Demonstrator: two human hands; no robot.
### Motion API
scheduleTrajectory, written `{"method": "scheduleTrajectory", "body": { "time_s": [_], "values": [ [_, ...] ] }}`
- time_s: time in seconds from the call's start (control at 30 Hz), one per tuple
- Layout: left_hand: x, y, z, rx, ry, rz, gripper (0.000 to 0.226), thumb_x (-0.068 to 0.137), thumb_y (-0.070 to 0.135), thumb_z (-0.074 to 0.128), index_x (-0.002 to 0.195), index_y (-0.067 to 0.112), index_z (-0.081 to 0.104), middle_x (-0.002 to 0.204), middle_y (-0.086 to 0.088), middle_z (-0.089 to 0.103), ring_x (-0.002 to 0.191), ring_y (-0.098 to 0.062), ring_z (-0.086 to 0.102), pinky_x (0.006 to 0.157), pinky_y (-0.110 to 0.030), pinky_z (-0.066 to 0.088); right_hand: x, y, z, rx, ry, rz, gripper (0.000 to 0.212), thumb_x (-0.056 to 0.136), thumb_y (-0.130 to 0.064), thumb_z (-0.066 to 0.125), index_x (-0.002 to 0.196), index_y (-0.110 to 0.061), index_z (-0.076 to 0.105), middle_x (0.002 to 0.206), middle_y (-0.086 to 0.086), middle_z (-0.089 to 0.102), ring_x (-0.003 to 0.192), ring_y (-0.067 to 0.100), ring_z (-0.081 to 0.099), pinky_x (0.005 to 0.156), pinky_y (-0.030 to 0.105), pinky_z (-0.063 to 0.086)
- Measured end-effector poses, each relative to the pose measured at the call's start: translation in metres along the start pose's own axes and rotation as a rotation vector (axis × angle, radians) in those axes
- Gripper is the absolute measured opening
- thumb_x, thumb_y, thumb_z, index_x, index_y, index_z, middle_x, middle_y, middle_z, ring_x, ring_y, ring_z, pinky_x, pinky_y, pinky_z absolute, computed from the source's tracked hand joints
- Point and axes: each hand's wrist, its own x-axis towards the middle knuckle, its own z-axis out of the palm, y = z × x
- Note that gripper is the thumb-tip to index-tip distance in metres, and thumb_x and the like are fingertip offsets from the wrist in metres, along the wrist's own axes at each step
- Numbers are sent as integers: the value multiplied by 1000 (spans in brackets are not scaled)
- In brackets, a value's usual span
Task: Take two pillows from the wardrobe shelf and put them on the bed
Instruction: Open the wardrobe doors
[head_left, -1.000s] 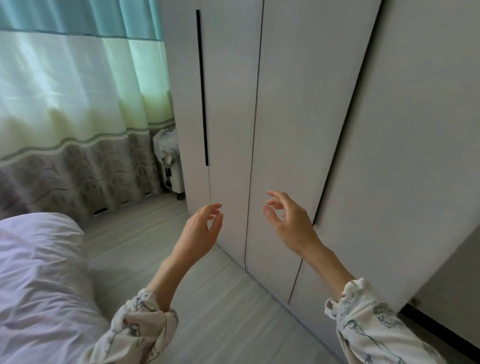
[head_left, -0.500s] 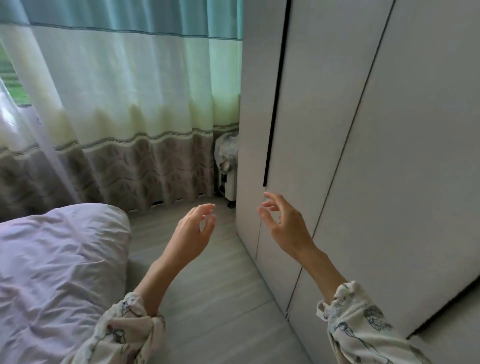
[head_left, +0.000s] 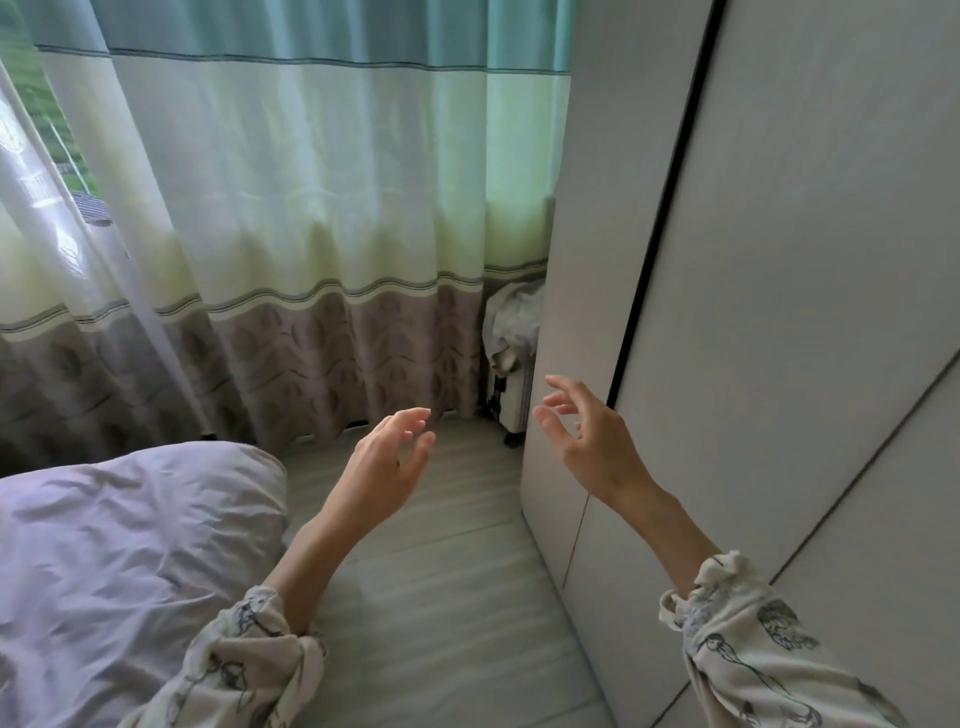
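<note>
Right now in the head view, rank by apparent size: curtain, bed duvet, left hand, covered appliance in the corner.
1. curtain
2. bed duvet
3. left hand and covered appliance: look alike; the hand sits nearer the camera, so no ranking.

My left hand (head_left: 387, 462) and right hand (head_left: 589, 436) hang side by side over the floor (head_left: 431, 597), apart from each other, touching nothing. The bed (head_left: 130, 561) lies at my eight o'clock, its corner just left of my left forearm. The wardrobe (head_left: 779, 312) stands from one to four o'clock, doors closed, my right hand just before its near edge. The curtain (head_left: 311, 234) hangs at eleven to twelve, behind the bed. At twelve o'clock, wedged between curtain and wardrobe, stands a heater (head_left: 511, 410) (cloth draped on top).
</note>
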Motion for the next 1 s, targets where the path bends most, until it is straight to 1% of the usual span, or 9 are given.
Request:
{"method": "scheduleTrajectory", "body": {
  "time_s": [0.13,0.23,0.4,0.5,0.63,0.77,0.83,0.9,1.0],
  "values": [
    [72,-29,10,-25,-29,23,33,92,21,52,124,16,53,117,-4,62,105,-15,57,92,-36,47,61,18,23,-30,29,12,41,91,-31,52,130,-18,47,116,1,59,108,14,54,94,33,44],
    [130,-50,18,-52,-88,67,32,91,22,52,124,17,53,116,-2,61,105,-14,57,92,-35,46,109,30,39,-63,74,40,41,91,-30,52,130,-17,46,118,2,59,110,15,53,95,34,44],
    [230,-69,32,-84,-179,144,31,91,23,52,122,21,54,113,2,62,104,-13,57,90,-33,46,171,50,38,-161,183,126,42,91,-32,51,131,-23,45,118,-3,58,113,10,49,90,24,36],
    [278,-67,56,-133,-240,187,28,91,23,51,119,22,56,109,4,63,103,-13,58,89,-33,48,191,66,21,-209,278,200,41,91,-33,51,131,-24,45,117,-6,57,112,9,49,88,23,34],
    [326,-48,99,-182,-355,294,30,91,22,52,120,19,56,112,1,63,101,-14,59,90,-36,48,210,85,-7,-320,359,284,42,91,-32,51,132,-21,45,121,-3,57,116,13,48,91,23,34],
    [372,-8,138,-247,-437,440,32,92,23,50,124,19,52,109,6,60,104,-14,58,92,-39,47,232,93,-39,-466,440,290,42,92,-30,50,132,-18,45,126,0,55,120,15,44,95,22,32],
    [391,18,157,-284,-475,519,33,93,22,49,126,18,50,115,2,60,105,-14,56,92,-38,48,248,94,-58,-594,520,228,40,92,-26,51,130,-13,49,129,5,54,125,20,42,104,28,29],
    [407,42,173,-332,-491,582,34,93,22,49,127,18,48,122,-1,56,107,-14,54,91,-34,48,265,95,-75,-718,619,152,37,91,-20,53,126,-7,52,131,10,53,133,25,37,113,36,20],
    [432,77,189,-413,-484,649,40,93,21,50,132,19,43,127,0,46,108,-11,49,86,-29,47,290,91,-99,-864,776,100,39,91,-21,52,126,-5,52,138,13,48,139,28,27,115,46,9]
  ]
}}
